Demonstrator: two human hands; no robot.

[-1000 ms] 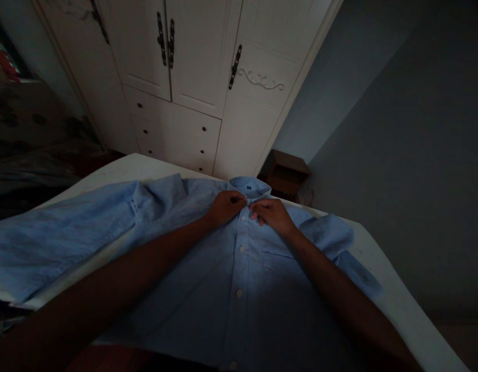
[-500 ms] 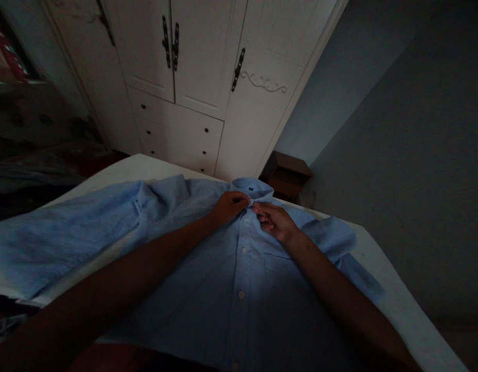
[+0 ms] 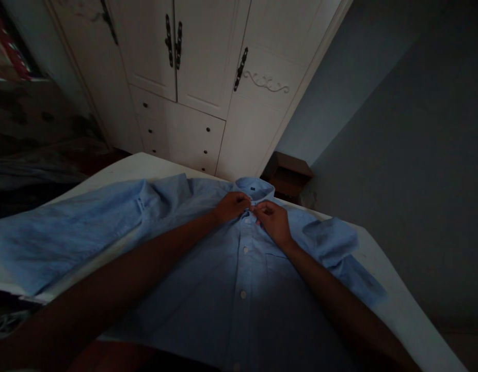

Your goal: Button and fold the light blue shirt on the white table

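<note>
A blue long-sleeved shirt (image 3: 200, 279) lies front side up on a white table (image 3: 409, 310), its collar (image 3: 258, 188) at the far edge. My left hand (image 3: 233, 205) pinches the front placket just under the collar. Right beside it, my right hand (image 3: 273, 219) is closed on the same spot with thumb and fingers together. The fingers hide whatever small part of the placket lies between them. Several pale buttons run down the front below my hands, among them a button (image 3: 245, 249) near the pocket.
Behind the table stands a white wardrobe (image 3: 200, 62) with dark handles and drawers. A brown wooden cabinet (image 3: 289, 173) is by the grey wall (image 3: 397, 170) at right. Dark, indistinct items lie at the left.
My right hand has turned and its fingers have moved in closer to my left fingers at the collar. My left hand keeps its pinch. The view has shifted slightly.
</note>
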